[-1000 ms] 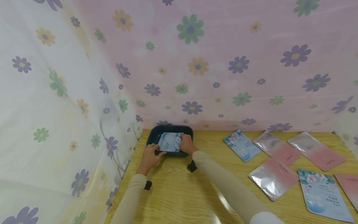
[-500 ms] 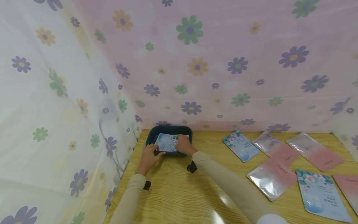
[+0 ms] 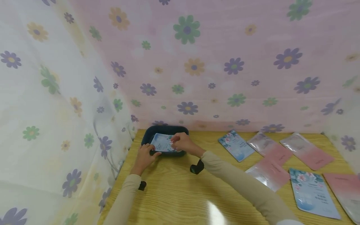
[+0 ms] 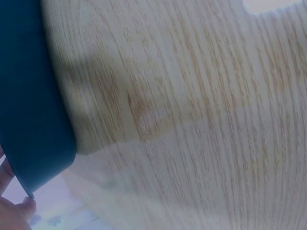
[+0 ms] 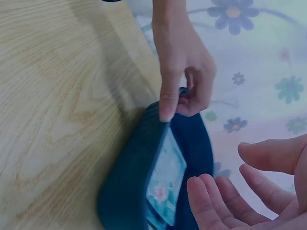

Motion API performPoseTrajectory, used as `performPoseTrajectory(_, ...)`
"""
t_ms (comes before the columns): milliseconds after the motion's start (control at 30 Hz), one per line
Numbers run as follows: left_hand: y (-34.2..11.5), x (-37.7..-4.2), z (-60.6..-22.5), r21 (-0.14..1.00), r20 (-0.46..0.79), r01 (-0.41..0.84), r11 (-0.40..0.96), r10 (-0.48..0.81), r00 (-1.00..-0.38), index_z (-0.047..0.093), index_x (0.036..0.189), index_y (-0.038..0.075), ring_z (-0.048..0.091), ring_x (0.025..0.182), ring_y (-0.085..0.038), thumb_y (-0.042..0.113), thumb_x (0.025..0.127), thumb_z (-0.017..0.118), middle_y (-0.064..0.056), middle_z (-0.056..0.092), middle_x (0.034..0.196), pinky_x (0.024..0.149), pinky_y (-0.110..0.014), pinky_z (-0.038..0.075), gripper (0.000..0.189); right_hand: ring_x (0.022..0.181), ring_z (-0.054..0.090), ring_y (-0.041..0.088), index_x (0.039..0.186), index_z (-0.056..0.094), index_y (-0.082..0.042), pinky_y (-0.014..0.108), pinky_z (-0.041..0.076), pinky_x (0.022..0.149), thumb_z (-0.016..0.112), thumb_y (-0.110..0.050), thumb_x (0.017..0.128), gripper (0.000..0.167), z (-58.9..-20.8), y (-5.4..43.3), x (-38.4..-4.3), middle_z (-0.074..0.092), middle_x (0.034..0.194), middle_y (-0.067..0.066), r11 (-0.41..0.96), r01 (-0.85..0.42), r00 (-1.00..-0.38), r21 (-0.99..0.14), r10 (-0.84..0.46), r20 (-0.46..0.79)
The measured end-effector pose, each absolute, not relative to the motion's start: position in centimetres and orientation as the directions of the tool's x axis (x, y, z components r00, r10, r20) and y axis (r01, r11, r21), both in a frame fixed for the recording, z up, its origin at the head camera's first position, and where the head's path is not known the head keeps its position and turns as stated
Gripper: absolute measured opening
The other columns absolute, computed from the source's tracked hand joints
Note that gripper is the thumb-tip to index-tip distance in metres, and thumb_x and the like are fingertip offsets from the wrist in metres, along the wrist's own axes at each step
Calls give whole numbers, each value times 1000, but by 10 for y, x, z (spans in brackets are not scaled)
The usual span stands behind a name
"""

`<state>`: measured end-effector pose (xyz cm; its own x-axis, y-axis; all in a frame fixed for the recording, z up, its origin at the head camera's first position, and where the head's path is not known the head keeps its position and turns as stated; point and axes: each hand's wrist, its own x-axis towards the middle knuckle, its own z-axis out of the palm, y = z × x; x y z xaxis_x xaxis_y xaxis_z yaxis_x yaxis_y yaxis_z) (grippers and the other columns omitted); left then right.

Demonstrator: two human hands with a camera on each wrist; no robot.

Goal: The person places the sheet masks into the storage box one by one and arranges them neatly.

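A dark teal plastic bin (image 3: pixel 172 154) stands at the back left of the table. My left hand (image 3: pixel 143 157) grips its front rim at the left corner, thumb outside and fingers over the inside; the right wrist view shows this pinch from the side. Inside the bin lie blue floral foil sachets (image 3: pixel 160 142), one overlapping another beneath it. Above the bin's right part is my right hand (image 3: pixel 183 143), overlapping the sachets in the head view. In the right wrist view its fingers (image 5: pixel 206 203) are loosely bent and apart, with nothing between them.
To the right on the wooden table (image 3: pixel 180 193) lie two blue floral sachets (image 3: pixel 312 193) and several pink-silver sachets (image 3: pixel 306 151). Flower-patterned cloth (image 3: pixel 194 87) hangs behind and along the left side, close to the bin.
The blue sachets in the bin have shifted slightly left. My right hand has come up off them and its fingers have loosened. My left hand keeps its grip on the rim.
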<state>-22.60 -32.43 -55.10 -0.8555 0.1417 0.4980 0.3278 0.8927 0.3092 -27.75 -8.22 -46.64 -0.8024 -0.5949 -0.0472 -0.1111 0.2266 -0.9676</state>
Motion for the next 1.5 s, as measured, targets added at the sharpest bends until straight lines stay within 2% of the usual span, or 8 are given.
performPoseTrajectory(167, -327, -225, -549, 326, 471, 314, 892, 135, -872, 60, 80, 6, 42, 69, -26, 29, 73, 82, -8, 52, 77, 73, -47, 34, 33, 85, 60, 24, 106, 63, 0, 41, 54, 70, 63, -3, 88, 19, -457, -70, -274, 59, 104, 18, 225, -145, -797, -963, -604, -21)
performPoseTrajectory(400, -330, -223, -548, 318, 466, 313, 895, 140, -874, 57, 79, 8, 39, 67, -24, 30, 74, 81, -4, 48, 75, 72, -43, 31, 33, 79, 59, 19, 104, 62, 0, 32, 53, 63, 63, -4, 89, 15, -453, -52, -267, 60, 99, 12, 212, -176, -780, -961, -625, 5)
performPoseTrajectory(533, -330, -222, -548, 326, 463, 313, 892, 138, -875, 56, 79, 8, 38, 68, -24, 28, 75, 81, -5, 48, 76, 72, -44, 31, 32, 77, 59, 20, 103, 62, -2, 32, 53, 64, 63, -5, 90, 13, -450, -42, -261, 60, 96, 10, 207, -182, -778, -961, -629, 12)
performPoseTrajectory(800, -328, -224, -546, 318, 455, 312, 895, 144, -879, 56, 80, 9, 38, 69, -23, 30, 77, 79, -3, 46, 76, 72, -44, 32, 31, 86, 61, 22, 106, 62, -3, 35, 53, 71, 60, -7, 92, 14, -448, -13, -258, 59, 103, 13, 224, -146, -787, -964, -617, -24)
performPoseTrajectory(1067, -326, -222, -543, 315, 448, 302, 900, 140, -883, 57, 80, 9, 39, 68, -22, 30, 76, 80, -4, 48, 75, 72, -43, 33, 32, 86, 61, 22, 107, 62, -5, 36, 52, 71, 61, -10, 92, 15, -450, 17, -259, 60, 104, 13, 254, -113, -811, -961, -583, -59)
performPoseTrajectory(1333, -322, -221, -541, 333, 403, 278, 901, 131, -906, 57, 81, 10, 40, 71, -23, 32, 78, 78, -3, 49, 78, 74, -45, 32, 31, 85, 61, 23, 111, 60, -1, 37, 52, 70, 60, -12, 93, 21, -456, 46, -260, 59, 108, 21, 265, -94, -833, -960, -549, -70)
performPoseTrajectory(1500, -322, -222, -542, 327, 389, 263, 907, 124, -913, 57, 82, 10, 41, 72, -23, 33, 80, 77, -3, 49, 79, 75, -45, 33, 31, 84, 62, 23, 108, 61, -2, 37, 53, 68, 61, -11, 92, 18, -461, 62, -260, 61, 103, 16, 296, -102, -850, -950, -522, -71)
